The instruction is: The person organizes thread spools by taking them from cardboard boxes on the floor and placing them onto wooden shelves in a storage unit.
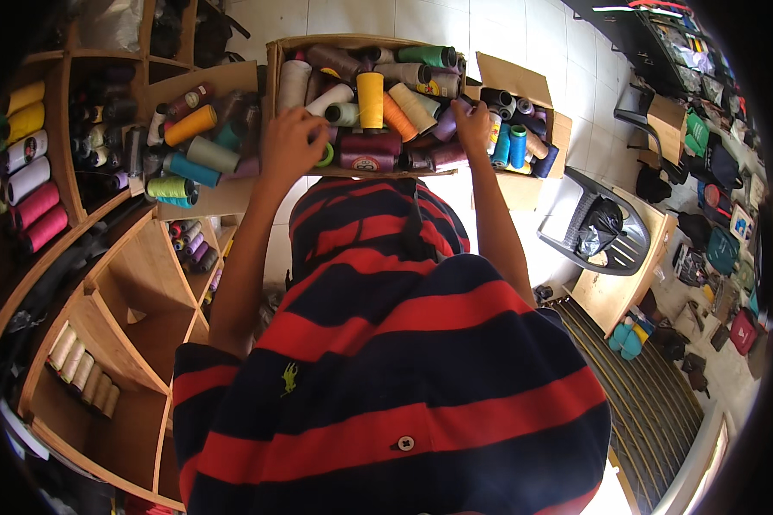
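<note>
Striped shirt (404, 378) foremost; thread spools (371, 101) fill the carton (272, 79). My left fingers (314, 129) curl by a lime spool (325, 155), right fingers (466, 117) by a purple spool (445, 126), grip unclear; pulling could topple the heap.

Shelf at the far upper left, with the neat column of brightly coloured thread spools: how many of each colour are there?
Yellow spools: 2
Pale, whitish spools: 2
Pink spools: 2
Total: 6
</note>
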`<state>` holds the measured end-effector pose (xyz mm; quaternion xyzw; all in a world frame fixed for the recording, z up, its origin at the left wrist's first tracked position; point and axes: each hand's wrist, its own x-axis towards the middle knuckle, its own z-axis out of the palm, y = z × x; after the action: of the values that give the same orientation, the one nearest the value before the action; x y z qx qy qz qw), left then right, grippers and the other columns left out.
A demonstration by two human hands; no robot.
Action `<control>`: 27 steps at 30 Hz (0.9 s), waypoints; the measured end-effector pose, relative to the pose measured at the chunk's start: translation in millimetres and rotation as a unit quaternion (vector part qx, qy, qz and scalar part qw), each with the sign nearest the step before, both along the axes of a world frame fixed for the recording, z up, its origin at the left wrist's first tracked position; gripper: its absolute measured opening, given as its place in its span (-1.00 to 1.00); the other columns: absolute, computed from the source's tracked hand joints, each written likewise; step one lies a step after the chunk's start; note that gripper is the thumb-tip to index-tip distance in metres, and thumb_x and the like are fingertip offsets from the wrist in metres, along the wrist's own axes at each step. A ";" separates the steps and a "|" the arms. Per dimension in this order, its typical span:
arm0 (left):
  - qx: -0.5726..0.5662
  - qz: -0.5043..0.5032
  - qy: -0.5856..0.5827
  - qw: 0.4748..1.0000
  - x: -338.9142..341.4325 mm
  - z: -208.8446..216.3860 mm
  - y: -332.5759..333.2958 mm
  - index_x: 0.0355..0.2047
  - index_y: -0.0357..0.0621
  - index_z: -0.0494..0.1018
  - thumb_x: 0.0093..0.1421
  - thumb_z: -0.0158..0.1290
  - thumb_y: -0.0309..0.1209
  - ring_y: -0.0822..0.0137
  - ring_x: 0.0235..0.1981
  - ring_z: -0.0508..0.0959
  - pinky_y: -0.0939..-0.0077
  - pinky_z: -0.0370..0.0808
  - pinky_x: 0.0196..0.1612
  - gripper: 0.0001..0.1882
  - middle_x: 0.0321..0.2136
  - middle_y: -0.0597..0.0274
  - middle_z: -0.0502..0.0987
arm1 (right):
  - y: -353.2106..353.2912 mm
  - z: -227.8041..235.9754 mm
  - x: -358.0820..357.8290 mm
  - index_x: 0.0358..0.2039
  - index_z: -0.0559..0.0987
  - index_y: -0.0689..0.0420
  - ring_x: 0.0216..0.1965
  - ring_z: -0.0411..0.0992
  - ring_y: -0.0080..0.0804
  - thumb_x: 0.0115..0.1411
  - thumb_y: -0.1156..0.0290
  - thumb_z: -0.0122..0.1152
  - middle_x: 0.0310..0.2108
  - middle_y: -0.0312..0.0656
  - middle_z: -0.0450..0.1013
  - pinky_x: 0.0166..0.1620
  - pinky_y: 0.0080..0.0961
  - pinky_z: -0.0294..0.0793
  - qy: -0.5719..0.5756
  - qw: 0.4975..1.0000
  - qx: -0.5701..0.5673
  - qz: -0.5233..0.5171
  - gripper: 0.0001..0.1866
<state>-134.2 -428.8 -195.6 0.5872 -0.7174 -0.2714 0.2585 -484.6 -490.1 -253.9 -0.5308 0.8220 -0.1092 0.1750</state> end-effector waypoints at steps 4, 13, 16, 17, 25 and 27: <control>0.014 -0.140 -0.158 0.977 -22.4 -2.7 5.8 -0.38 -0.07 0.57 -0.02 0.08 -0.36 0.13 -0.17 0.43 0.17 0.32 -0.16 -0.82 -0.32 0.12 0.45 | 9.6 -5.0 0.6 -0.19 0.45 0.34 -0.19 0.42 0.17 0.03 0.08 0.28 -0.24 0.18 0.44 -0.14 -0.08 0.40 -0.044 0.985 -0.166 0.018 -0.45; 0.059 -0.238 -0.365 0.898 -38.3 -15.7 -1.0 -0.13 0.12 0.49 0.04 0.02 -0.40 0.17 -0.46 0.57 0.19 0.38 -0.26 -0.67 -0.46 0.17 0.50 | 0.0 7.4 -5.8 -0.02 0.38 0.27 -0.17 0.35 -0.11 0.17 0.26 0.19 -0.15 0.04 0.36 -0.09 -0.26 0.33 -0.188 0.944 -0.264 -0.069 -0.55; 0.069 -0.267 -0.380 0.883 -40.6 -16.8 -6.1 -0.17 0.12 0.48 0.05 0.01 -0.39 0.21 -0.46 0.59 0.24 0.40 -0.35 -0.71 -0.54 0.24 0.53 | -2.5 18.7 -12.6 -0.02 0.37 0.30 -0.28 0.32 -0.41 0.23 0.23 0.14 -0.25 -0.13 0.39 -0.17 -0.49 0.33 -0.334 0.885 -0.291 -0.141 -0.55; 0.059 -0.278 -0.379 0.881 -40.5 -13.8 -10.8 -0.21 0.10 0.48 0.05 0.02 -0.39 0.23 -0.46 0.59 0.26 0.41 -0.38 -0.75 -0.56 0.25 0.53 | -2.3 27.1 -15.6 -0.03 0.37 0.31 -0.32 0.31 -0.49 0.24 0.20 0.14 -0.28 -0.19 0.40 -0.21 -0.57 0.33 -0.372 0.862 -0.304 -0.159 -0.54; 0.040 -0.306 -0.382 0.871 -34.2 -5.6 -19.0 -0.21 0.10 0.47 0.06 0.01 -0.38 0.21 -0.50 0.59 0.28 0.46 -0.46 -0.75 -0.53 0.21 0.53 | 11.8 49.2 -54.6 -0.02 0.33 0.18 -0.48 0.46 -0.27 0.23 0.26 -0.08 -0.39 -0.09 0.40 -0.40 -0.41 0.53 -0.636 0.721 -0.148 -0.230 -0.64; 0.047 -0.325 -0.394 0.858 -36.0 -3.0 -22.6 -0.18 0.09 0.47 0.04 0.00 -0.39 0.19 -0.51 0.59 0.26 0.48 -0.48 -0.72 -0.53 0.20 0.53 | 14.4 47.3 -61.6 0.05 0.29 0.13 -0.51 0.49 -0.19 0.25 0.20 -0.15 -0.29 -0.05 0.40 -0.46 -0.26 0.58 -0.667 0.707 -0.124 -0.199 -0.59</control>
<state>-170.2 -451.4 -198.6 0.3903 -0.8956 -0.1194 -0.1769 -546.2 -475.7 -206.7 -0.1605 0.5568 -0.5678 0.5846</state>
